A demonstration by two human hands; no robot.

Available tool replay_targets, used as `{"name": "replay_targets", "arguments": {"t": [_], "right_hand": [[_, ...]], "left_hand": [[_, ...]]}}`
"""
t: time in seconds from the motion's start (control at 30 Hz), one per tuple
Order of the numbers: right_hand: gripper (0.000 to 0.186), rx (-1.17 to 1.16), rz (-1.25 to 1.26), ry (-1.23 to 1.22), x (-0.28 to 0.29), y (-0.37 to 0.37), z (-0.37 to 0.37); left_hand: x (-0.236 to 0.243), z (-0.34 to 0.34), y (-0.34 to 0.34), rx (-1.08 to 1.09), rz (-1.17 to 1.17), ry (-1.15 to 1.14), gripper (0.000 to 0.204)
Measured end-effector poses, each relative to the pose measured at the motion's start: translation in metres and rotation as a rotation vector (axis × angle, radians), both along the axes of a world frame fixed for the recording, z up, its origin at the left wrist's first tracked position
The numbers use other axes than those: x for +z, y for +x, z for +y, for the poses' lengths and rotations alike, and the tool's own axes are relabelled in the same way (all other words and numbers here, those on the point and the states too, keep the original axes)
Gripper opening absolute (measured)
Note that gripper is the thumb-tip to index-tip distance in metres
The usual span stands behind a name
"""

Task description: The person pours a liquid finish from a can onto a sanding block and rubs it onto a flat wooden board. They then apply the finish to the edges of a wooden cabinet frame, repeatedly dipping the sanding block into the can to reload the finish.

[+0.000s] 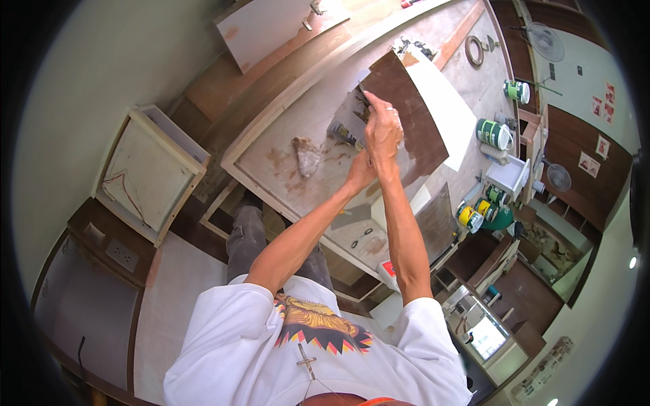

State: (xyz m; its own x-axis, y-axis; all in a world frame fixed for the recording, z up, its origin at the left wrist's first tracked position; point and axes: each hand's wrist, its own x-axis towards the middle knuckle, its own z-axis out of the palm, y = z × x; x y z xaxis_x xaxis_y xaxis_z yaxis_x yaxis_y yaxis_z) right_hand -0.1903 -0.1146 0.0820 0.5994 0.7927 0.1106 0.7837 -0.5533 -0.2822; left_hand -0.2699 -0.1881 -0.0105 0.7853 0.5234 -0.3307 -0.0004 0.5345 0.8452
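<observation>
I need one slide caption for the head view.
Left hand and right hand close together at a brown board, crumpled cloth nearby.

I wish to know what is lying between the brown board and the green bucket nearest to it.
A white sheet lies between the brown board and that green bucket, as the head view shows.

A woodworking workshop — paint tubs (pixel 491 134), a stained worktable (pixel 325 96) and an unfinished wooden cabinet (pixel 152 177) show it.

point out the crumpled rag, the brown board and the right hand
Crumpled rag (pixel 308 160): head view, middle of its folds
Brown board (pixel 421 127): head view, its flat face
Right hand (pixel 384 133): head view, back of it
</observation>
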Motion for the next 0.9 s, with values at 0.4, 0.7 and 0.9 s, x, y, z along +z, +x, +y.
{"name": "replay_targets", "arguments": {"t": [0.4, 0.7, 0.9], "right_hand": [[0.037, 0.228, 0.088, 0.091, 0.032, -0.013, -0.031], [0.034, 0.018, 0.074, 0.062, 0.010, 0.018, -0.021], [0.033, 0.069, 0.116, 0.028, 0.017, -0.004, -0.004]], "left_hand": [[0.017, 0.020, 0.000, 0.132, -0.195, 0.017, 0.055], [0.016, 0.015, -0.009, 0.234, 0.047, -0.306, 0.028], [0.003, 0.016, -0.010, 0.175, 0.130, 0.108, 0.035]]}}
